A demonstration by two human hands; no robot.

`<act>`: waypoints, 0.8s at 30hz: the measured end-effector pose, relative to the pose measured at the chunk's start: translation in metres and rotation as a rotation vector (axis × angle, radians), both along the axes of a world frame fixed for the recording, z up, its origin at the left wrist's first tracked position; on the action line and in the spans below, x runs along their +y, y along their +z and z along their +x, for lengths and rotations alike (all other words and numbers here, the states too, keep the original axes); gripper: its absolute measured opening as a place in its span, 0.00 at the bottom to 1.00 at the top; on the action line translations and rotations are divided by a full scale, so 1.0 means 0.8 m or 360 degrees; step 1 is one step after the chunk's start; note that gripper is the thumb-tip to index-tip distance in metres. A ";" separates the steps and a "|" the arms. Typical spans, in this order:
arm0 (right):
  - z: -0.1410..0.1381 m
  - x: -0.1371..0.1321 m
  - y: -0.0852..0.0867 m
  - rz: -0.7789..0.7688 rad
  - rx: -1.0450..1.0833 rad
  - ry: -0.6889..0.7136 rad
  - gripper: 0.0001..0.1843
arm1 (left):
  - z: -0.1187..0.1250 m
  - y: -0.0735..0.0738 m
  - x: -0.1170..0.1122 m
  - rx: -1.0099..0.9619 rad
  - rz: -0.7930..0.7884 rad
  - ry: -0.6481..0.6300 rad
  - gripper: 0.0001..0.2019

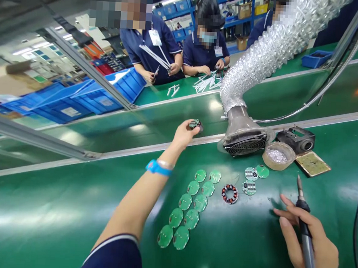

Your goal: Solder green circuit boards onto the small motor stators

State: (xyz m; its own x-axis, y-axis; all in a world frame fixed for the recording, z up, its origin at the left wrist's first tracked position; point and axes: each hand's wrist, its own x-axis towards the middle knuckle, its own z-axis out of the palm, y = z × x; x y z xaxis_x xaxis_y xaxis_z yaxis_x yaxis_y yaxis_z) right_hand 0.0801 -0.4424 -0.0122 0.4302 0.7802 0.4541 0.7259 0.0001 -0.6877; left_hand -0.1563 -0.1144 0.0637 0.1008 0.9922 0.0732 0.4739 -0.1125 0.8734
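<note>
My left hand (183, 133) is stretched far forward to the conveyor strip, fingers pinched on a small round motor part (195, 124); a blue wristband (158, 168) sits on that arm. My right hand (307, 243) rests on the green mat at the lower right, wrapped round a soldering iron (303, 222) with its tip pointing up. Between the hands lie two rows of several round green circuit boards (189, 205) and a copper-wound stator (230, 193). Three more small round boards (253, 177) lie just beyond the stator.
A silver flexible fume hose (272, 46) ends in a fan intake (245, 144) ahead. Beside it stand a solder-wool pot (277, 155), a black holder (296, 139) and a yellow sponge pad (313, 163). Other people work with white strips (204, 83) across the belt; blue bins (87, 98) are at left.
</note>
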 end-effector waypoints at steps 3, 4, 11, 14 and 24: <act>0.002 0.001 -0.001 0.0009 -0.0123 0.0008 0.15 | 0.004 -0.008 0.057 0.0194 0.0035 0.0168 0.22; 0.003 0.002 -0.001 0.0010 -0.0139 0.0009 0.15 | 0.005 -0.009 0.063 0.0249 0.0041 0.0202 0.23; -0.003 0.005 0.009 0.0076 -0.0120 0.0129 0.14 | 0.007 -0.010 -0.066 0.0471 0.0170 -0.0124 0.15; -0.016 0.007 0.016 0.0091 -0.0144 0.0235 0.13 | 0.015 -0.010 -0.166 0.0537 0.0080 -0.0740 0.10; -0.054 0.017 0.016 -0.0052 -0.0184 0.0565 0.21 | 0.028 -0.024 -0.280 0.0183 -0.0514 -0.0894 0.25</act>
State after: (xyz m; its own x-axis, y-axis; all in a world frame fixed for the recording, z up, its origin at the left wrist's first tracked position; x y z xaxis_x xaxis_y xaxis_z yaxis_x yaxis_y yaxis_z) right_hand 0.0366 -0.4292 0.0004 0.0774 0.8865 0.4562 0.7575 0.2452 -0.6051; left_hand -0.1342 -0.3384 0.0446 0.5990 0.7568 -0.2617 0.5119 -0.1105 0.8519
